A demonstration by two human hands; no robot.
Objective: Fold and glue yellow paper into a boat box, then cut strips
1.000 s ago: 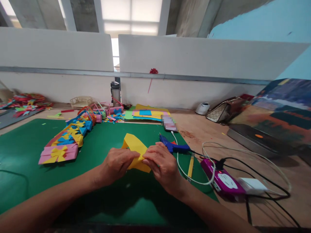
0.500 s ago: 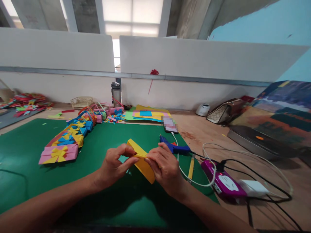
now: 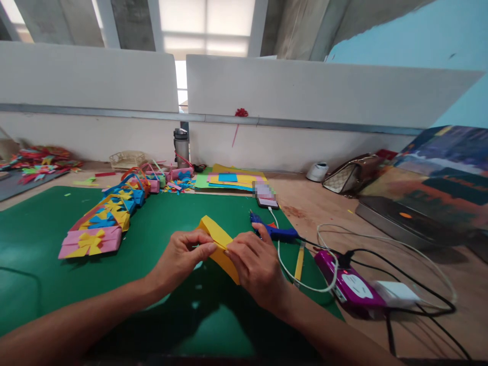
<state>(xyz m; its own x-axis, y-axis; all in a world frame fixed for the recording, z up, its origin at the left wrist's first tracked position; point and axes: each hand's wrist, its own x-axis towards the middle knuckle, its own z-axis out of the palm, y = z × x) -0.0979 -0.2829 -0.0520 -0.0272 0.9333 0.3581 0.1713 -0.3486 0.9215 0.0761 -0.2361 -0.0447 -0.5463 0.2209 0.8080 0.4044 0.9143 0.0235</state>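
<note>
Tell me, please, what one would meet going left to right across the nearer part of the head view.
Pink paper craft, left hand, yellow paper, right hand, yellow strip, purple power strip, white adapter.

Beyond the left hand (image 3: 181,262) and right hand (image 3: 257,264), a brown tabletop (image 3: 312,208) runs up to a low white wall (image 3: 274,147). Above it stand two pale panels (image 3: 324,94) (a bright slit parts them). Higher, straight ahead of both hands, a window (image 3: 224,23) glows; far right of them rises a light-blue wall (image 3: 419,40).
</note>
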